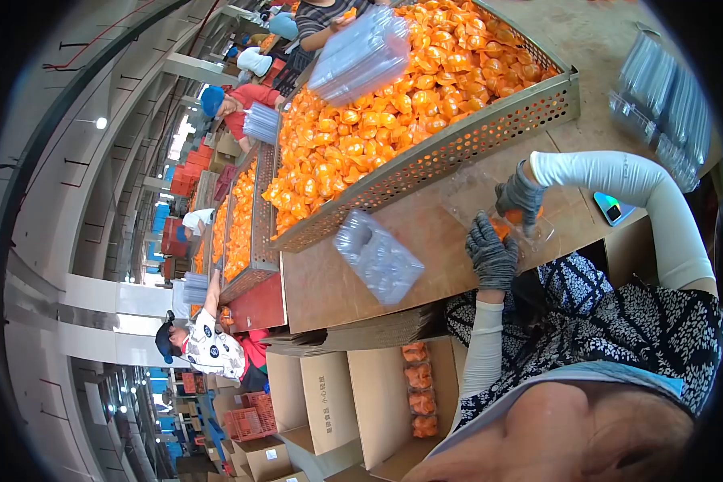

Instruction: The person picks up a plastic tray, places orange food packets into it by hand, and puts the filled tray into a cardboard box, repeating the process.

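Note:
My left hand (492, 253), in a grey glove, closes its fingers round an orange-wrapped piece (500, 228). Just above it my right hand (520, 197), gloved too, bends its fingers down over another orange piece (530, 214). Both hands are over a clear plastic tray (545, 236) on the brown tabletop (329, 291). A second clear tray (379, 259) lies on the table to the left. Beyond the hands stands a perforated metal bin (458, 138) heaped with orange-wrapped pieces (361, 132).
Stacked clear trays lie on the bin's heap (360, 56) and at the table's right (663, 100). A phone (613, 209) rests near my right forearm. Open cartons (377, 402) stand below the table edge. Several co-workers, one in a dark cap (167, 337), are beside bins at left.

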`<action>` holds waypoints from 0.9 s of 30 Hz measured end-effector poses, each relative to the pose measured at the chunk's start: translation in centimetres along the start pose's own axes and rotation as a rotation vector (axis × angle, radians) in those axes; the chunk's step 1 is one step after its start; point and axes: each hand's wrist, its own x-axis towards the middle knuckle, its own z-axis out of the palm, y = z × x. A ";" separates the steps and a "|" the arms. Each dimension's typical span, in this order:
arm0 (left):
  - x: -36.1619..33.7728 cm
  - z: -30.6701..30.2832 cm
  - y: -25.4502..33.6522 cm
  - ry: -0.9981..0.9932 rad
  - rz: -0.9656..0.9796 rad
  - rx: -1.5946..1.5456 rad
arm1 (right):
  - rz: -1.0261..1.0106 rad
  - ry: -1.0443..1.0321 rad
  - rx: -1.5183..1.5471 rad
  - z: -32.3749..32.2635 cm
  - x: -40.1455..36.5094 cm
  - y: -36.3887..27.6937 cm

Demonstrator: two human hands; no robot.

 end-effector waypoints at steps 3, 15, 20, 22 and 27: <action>-0.1 0.0 0.0 -0.013 -0.013 -0.005 | -0.081 0.165 0.072 1.0 -1.5 0.5; -0.4 0.1 -0.5 0.025 0.055 -0.021 | 0.213 -0.230 0.106 -4.2 -0.4 -1.7; -0.6 -0.1 -2.4 0.005 0.063 -0.067 | 0.401 0.093 0.511 -2.5 1.2 -1.0; -0.3 -0.2 -2.9 0.008 0.066 -0.080 | 0.271 0.201 0.365 -0.9 0.6 -0.8; -0.3 -0.4 -3.0 0.021 0.107 -0.103 | 0.015 0.487 0.422 1.1 -1.0 -0.9</action>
